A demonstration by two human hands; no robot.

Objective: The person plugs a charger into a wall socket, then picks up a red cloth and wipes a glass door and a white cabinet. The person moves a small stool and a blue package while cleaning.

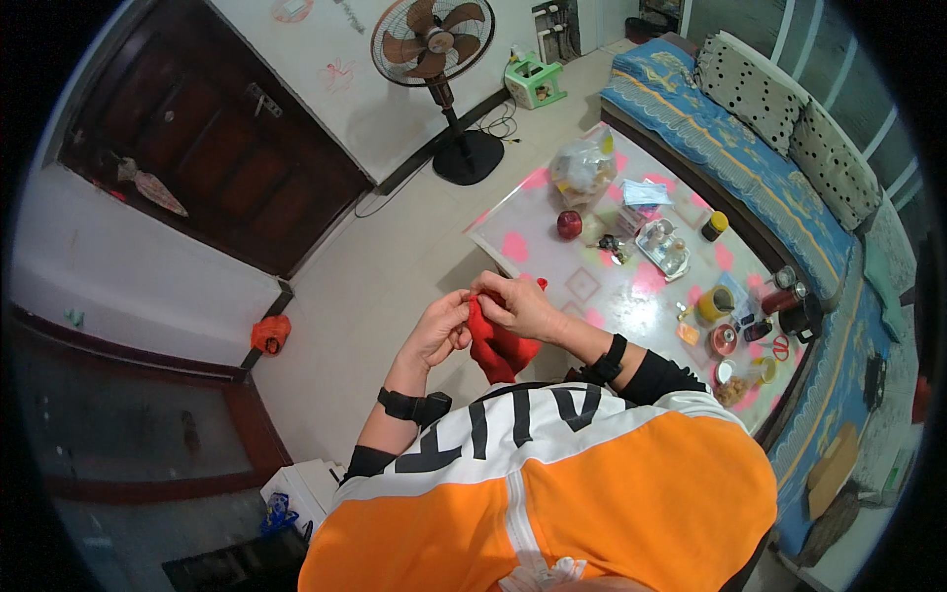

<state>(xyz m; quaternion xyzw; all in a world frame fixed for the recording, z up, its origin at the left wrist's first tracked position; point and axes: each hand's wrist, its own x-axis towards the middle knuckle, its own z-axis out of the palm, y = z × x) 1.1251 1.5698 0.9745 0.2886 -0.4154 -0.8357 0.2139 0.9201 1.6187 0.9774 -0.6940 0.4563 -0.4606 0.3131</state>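
Both hands meet in front of my chest, over the near left side of the table. My left hand (442, 325) pinches the upper left edge of a red cloth item (497, 346) between thumb and fingertips. The fingers of my right hand (516, 305) are closed on the top of the same red fabric, touching or nearly touching the left fingertips. The cloth hangs down in folds towards my chest, and a small red tip shows beyond the right hand. What lies between the fingertips is too small to tell.
The patterned table (547, 274) bears a red apple (569, 225), a plastic bag (584, 166), a glass tray (664, 249), jars and red-handled scissors (780, 348). A standing fan (467, 155) is beyond it, a blue-covered sofa (725, 148) along its right side, and a door (214, 133) at left.
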